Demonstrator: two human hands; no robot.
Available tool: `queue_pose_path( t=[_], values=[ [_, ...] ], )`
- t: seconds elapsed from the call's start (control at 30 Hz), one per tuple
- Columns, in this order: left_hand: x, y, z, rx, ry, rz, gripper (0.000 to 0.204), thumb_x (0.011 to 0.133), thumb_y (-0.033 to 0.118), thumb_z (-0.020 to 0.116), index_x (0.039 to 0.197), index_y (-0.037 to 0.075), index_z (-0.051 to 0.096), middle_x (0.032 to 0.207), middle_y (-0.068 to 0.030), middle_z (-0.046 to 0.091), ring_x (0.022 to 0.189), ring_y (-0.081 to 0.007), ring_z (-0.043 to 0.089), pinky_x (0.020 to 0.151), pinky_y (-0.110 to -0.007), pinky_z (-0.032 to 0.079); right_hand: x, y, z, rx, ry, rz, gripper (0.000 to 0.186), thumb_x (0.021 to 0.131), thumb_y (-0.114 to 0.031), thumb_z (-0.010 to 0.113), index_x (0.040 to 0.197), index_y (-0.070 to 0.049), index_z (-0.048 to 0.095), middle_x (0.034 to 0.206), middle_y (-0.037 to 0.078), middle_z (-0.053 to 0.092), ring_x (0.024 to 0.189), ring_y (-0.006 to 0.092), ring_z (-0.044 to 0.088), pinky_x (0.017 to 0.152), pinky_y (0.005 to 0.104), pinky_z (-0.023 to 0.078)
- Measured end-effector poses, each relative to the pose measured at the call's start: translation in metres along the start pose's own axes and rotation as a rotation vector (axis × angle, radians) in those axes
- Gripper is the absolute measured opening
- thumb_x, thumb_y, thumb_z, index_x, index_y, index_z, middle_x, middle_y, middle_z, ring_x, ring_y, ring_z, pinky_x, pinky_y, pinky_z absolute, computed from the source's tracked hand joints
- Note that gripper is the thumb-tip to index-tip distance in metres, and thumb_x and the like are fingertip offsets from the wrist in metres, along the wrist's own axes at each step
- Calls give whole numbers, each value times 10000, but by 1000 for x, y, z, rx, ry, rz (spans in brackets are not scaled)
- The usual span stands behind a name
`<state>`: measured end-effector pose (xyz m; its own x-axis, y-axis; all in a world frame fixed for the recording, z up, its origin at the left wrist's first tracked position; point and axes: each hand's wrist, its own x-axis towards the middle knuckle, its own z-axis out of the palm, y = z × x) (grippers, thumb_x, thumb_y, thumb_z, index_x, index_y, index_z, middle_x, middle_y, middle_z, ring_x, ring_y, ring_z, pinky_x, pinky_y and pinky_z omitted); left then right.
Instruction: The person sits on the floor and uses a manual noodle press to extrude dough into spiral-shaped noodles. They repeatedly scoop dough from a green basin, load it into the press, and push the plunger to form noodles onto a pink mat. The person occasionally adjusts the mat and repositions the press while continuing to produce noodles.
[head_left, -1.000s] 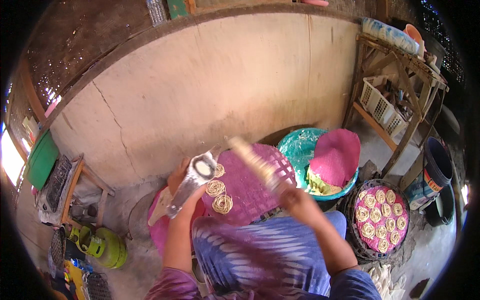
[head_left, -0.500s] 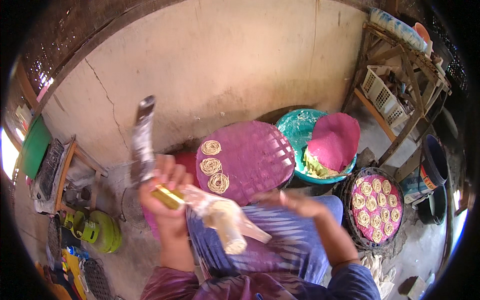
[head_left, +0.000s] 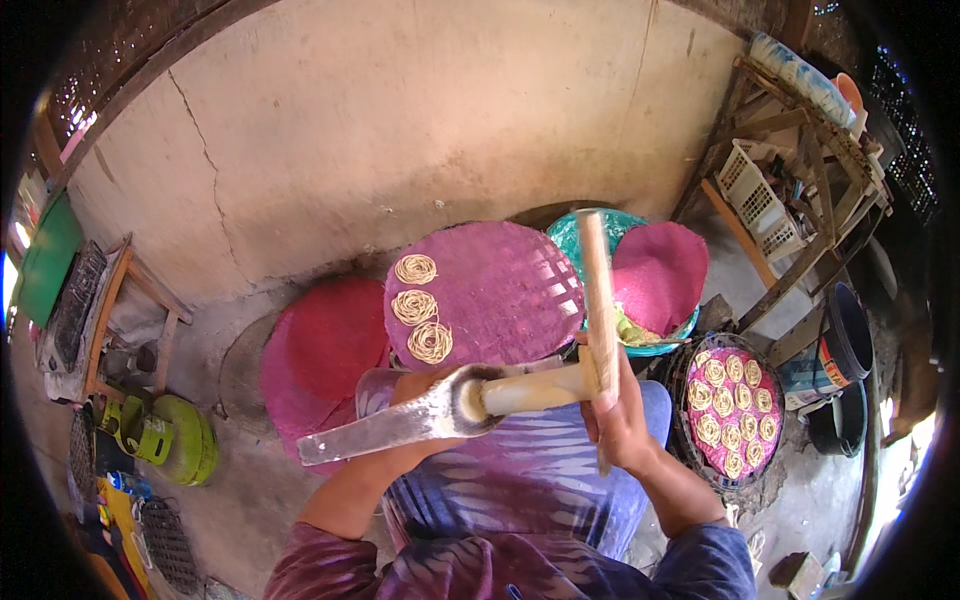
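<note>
My left hand [head_left: 420,385] holds a flour-dusted metal press [head_left: 360,435], its fingers mostly hidden behind it. My right hand [head_left: 625,425] is closed on a wooden pusher, whose upright crossbar [head_left: 598,280] joins a pale round rod [head_left: 530,390] that meets the press's round opening. Beyond both hands is a pink mat [head_left: 480,285] with three noodle nests [head_left: 414,305] along its left side. Another round basket [head_left: 700,470] at the right holds several nests on pink lining.
A teal tub [head_left: 568,232] with a pink sheet, a wooden rack [head_left: 765,265] and dark buckets [head_left: 838,420] are at the right. Red and pink sheets [head_left: 300,380], a green gas cylinder [head_left: 185,445] and a low wooden stand [head_left: 125,290] are at the left. A cracked wall [head_left: 420,120] runs behind.
The press swung upright in my left hand, then came down level. The pusher, pointing down half a second ago, is now in my right hand with its rod at the press's opening.
</note>
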<state>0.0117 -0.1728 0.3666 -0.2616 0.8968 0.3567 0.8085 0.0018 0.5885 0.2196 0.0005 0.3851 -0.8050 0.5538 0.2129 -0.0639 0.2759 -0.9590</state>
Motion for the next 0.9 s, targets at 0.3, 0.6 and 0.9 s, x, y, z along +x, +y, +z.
queue_pose_path(
  t=[0.3, 0.6, 0.9],
  values=[
    [9, 3, 28, -446, -411, 130, 390, 849, 238, 692, 1205, 100, 613, 1101, -124, 674, 1037, -280, 643, 891, -392, 495, 6, -28, 11, -518, -402, -167, 930, 787, -428, 705, 1448, 13, 221, 1145, 363, 553, 952, 495, 620, 852, 511, 515],
    [22, -11, -4, -745, -497, -55, 746, 750, 190, 822, 1369, 26, 439, 1228, -140, 603, 1109, -243, 598, 989, -390, 448, -3, 38, -30, 739, -1014, 711, 1117, 771, -726, 610, 1461, 74, 249, 1417, 259, 425, 1269, 320, 487, 1079, 439, 365],
    [158, -32, -49, -1976, -103, 139, 908, 928, 668, 353, 1474, -45, 221, 1382, -293, 447, 1315, -382, 434, 1139, -460, 317, 32, 59, -54, 906, -975, 834, 1493, 545, -1022, 336, 1464, 136, 127, 1188, 379, 531, 1062, 433, 592, 855, 527, 481]
  ],
)
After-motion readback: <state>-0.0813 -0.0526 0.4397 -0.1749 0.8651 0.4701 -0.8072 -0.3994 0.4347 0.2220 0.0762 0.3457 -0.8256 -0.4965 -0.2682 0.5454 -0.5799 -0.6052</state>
